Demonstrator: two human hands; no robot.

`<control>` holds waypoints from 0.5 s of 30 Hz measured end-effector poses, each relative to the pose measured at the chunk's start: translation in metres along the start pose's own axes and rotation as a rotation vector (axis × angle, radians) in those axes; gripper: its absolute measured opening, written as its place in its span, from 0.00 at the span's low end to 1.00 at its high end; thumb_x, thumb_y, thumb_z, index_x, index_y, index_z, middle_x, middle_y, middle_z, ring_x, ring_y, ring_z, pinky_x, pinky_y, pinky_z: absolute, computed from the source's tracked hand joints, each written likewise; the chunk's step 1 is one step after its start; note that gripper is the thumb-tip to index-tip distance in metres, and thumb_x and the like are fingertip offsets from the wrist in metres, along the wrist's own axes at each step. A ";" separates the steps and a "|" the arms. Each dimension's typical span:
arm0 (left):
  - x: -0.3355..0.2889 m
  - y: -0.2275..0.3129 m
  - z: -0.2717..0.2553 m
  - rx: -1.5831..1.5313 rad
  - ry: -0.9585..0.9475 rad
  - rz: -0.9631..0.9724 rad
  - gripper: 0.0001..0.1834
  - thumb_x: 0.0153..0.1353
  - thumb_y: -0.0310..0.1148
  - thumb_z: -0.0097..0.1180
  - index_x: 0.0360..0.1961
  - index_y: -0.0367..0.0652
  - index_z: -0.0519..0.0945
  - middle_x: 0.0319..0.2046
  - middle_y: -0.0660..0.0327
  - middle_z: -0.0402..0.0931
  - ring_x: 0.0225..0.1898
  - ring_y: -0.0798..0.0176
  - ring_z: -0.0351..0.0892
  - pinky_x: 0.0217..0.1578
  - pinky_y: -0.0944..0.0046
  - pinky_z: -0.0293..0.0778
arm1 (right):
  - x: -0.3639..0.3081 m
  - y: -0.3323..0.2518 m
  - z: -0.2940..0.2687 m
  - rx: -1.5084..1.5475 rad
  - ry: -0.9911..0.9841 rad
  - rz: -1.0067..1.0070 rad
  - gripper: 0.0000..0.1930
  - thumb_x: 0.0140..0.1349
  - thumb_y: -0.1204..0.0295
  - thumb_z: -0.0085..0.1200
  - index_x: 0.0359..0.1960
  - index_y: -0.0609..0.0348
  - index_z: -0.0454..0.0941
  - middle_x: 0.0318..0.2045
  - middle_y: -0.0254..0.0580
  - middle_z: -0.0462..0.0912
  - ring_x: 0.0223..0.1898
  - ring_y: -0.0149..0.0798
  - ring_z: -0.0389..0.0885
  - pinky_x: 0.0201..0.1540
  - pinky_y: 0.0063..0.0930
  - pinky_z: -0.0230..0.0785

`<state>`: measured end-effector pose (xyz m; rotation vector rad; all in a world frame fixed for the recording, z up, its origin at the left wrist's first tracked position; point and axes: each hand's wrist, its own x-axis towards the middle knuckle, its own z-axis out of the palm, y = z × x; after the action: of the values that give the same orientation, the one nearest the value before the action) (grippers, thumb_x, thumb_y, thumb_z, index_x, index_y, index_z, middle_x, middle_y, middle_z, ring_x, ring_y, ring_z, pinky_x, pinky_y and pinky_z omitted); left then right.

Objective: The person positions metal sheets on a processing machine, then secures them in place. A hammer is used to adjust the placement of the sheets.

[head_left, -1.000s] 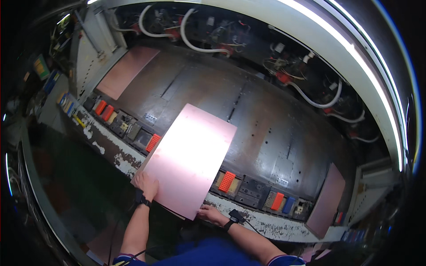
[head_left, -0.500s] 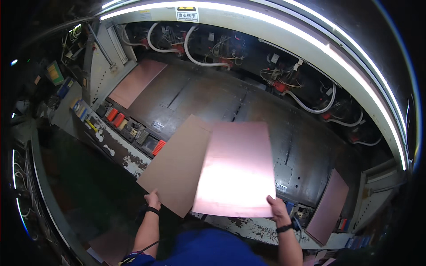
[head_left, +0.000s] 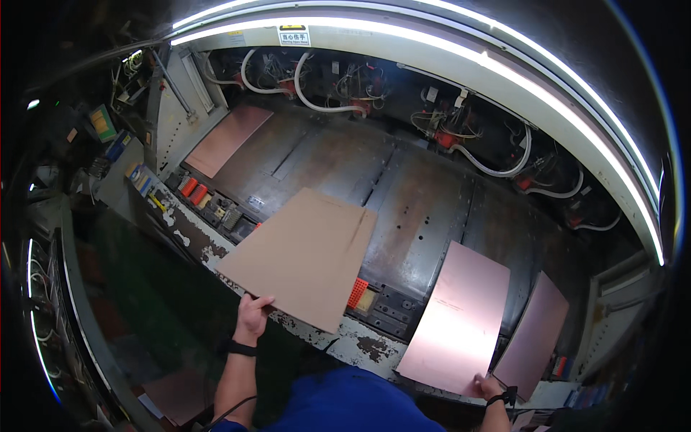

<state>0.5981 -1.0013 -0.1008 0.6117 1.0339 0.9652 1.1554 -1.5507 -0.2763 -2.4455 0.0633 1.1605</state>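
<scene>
Left hand [head_left: 253, 317]: closed on the near edge of a brown backing board [head_left: 301, 254], thumb on top and the other fingers hidden beneath. The board is held roughly flat (slightly tilted), its near corner overhanging the chipped front rail [head_left: 345, 340] of the machine, its far part above the dark steel bed [head_left: 403, 194].

Right hand [head_left: 492, 389]: at the lower edge of the head view, fingertips on the near corner of a shiny copper-coloured sheet [head_left: 455, 318]. How far the grip closes around the sheet cannot be told, since most of the hand is cut off by the picture's rim. The sheet lies lengthwise over the right part of the bed and reaches down across the front rail.

Adjacent items:
- A second copper-coloured sheet [head_left: 534, 335] lies just beside the first, to its right.
- A third copper sheet [head_left: 229, 138] rests at the far left of the bed, well apart from both hands.
- Red buttons [head_left: 193, 190] sit in the control strip on the left of the rail; an orange grid block [head_left: 357, 292] sits just beside the board's right corner.
- White hoses [head_left: 317, 101] and wiring run along the back wall, under a curved light strip [head_left: 504, 68].
</scene>
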 end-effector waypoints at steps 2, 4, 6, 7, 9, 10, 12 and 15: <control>-0.012 -0.001 0.029 0.120 -0.049 0.174 0.24 0.55 0.16 0.58 0.55 0.35 0.74 0.48 0.55 0.80 0.50 0.56 0.81 0.54 0.56 0.77 | -0.016 -0.048 0.005 -0.382 -0.048 0.073 0.19 0.63 0.59 0.64 0.40 0.67 0.83 0.32 0.49 0.87 0.31 0.44 0.85 0.37 0.39 0.79; -0.036 0.001 0.065 0.314 -0.076 0.171 0.23 0.53 0.16 0.61 0.52 0.35 0.77 0.45 0.58 0.81 0.45 0.59 0.82 0.49 0.61 0.79 | -0.013 -0.090 0.018 -1.098 0.071 -0.529 0.20 0.61 0.58 0.65 0.37 0.67 0.84 0.33 0.51 0.87 0.34 0.43 0.86 0.40 0.38 0.78; -0.057 -0.005 0.089 0.610 -0.129 0.322 0.19 0.53 0.21 0.65 0.48 0.36 0.78 0.39 0.60 0.82 0.39 0.65 0.82 0.40 0.66 0.78 | -0.063 -0.185 0.053 -0.478 0.043 -0.850 0.21 0.60 0.56 0.64 0.38 0.68 0.85 0.33 0.51 0.87 0.37 0.42 0.86 0.43 0.37 0.77; -0.074 -0.004 0.109 0.685 -0.161 0.291 0.16 0.55 0.25 0.64 0.45 0.35 0.80 0.34 0.57 0.85 0.34 0.63 0.84 0.38 0.62 0.79 | -0.105 -0.234 0.070 -0.267 -0.093 -0.774 0.20 0.62 0.58 0.62 0.38 0.69 0.85 0.32 0.49 0.87 0.38 0.40 0.86 0.45 0.35 0.77; -0.092 0.000 0.141 0.893 -0.334 0.421 0.19 0.57 0.24 0.61 0.52 0.39 0.79 0.36 0.55 0.85 0.36 0.63 0.86 0.37 0.63 0.81 | -0.157 -0.298 0.104 0.136 -0.470 -0.680 0.20 0.69 0.58 0.57 0.48 0.65 0.83 0.42 0.44 0.87 0.44 0.37 0.84 0.51 0.33 0.76; -0.101 -0.003 0.150 0.925 -0.387 0.432 0.20 0.58 0.22 0.59 0.53 0.41 0.79 0.39 0.55 0.85 0.36 0.64 0.86 0.37 0.65 0.82 | -0.193 -0.328 0.116 0.429 -0.736 -0.668 0.25 0.73 0.55 0.53 0.59 0.63 0.76 0.55 0.47 0.82 0.55 0.40 0.80 0.59 0.40 0.73; -0.106 -0.010 0.157 0.943 -0.635 0.390 0.26 0.51 0.17 0.57 0.54 0.44 0.79 0.44 0.58 0.84 0.40 0.62 0.86 0.37 0.62 0.83 | -0.228 -0.348 0.133 0.963 -1.253 -0.516 0.35 0.74 0.46 0.43 0.69 0.63 0.63 0.66 0.49 0.71 0.67 0.47 0.69 0.66 0.48 0.66; -0.108 -0.049 0.145 1.290 -0.702 0.819 0.34 0.43 0.17 0.60 0.57 0.47 0.79 0.48 0.59 0.83 0.39 0.52 0.84 0.42 0.58 0.82 | -0.260 -0.344 0.126 0.866 -0.912 -0.391 0.28 0.74 0.59 0.47 0.65 0.71 0.65 0.57 0.55 0.78 0.56 0.49 0.80 0.58 0.42 0.75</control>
<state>0.7286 -1.1178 -0.0344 2.3799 0.6277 0.5246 0.9707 -1.2253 -0.0274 -1.0102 -0.1499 1.5149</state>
